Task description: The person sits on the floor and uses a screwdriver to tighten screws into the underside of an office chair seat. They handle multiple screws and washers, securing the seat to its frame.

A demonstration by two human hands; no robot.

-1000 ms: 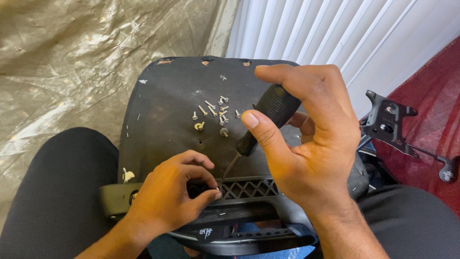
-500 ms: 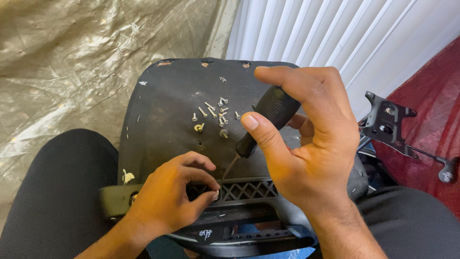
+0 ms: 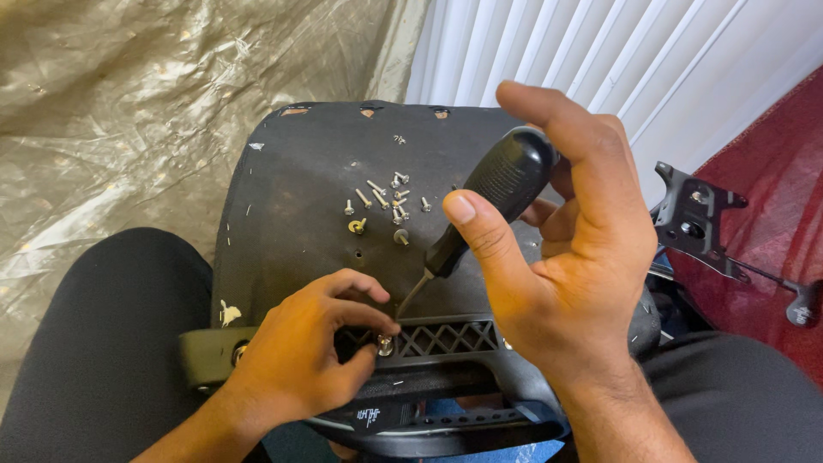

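We hold a black-handled screwdriver (image 3: 489,206) in our right hand (image 3: 557,283), thumb and fingers (image 3: 463,214) wrapped loosely around its grip, its thin metal tip angled down toward our left hand (image 3: 300,351). The left thumb and forefinger pinch a small silver screw (image 3: 386,345) at the black plastic lattice bracket (image 3: 446,339). Both rest on the upturned black chair seat base (image 3: 291,214) across our lap, where loose silver screws (image 3: 386,201) lie scattered above.

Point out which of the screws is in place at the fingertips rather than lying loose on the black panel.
The screw at the left hand fingertips, by the lattice bar; the loose screws lie scattered higher up the panel.
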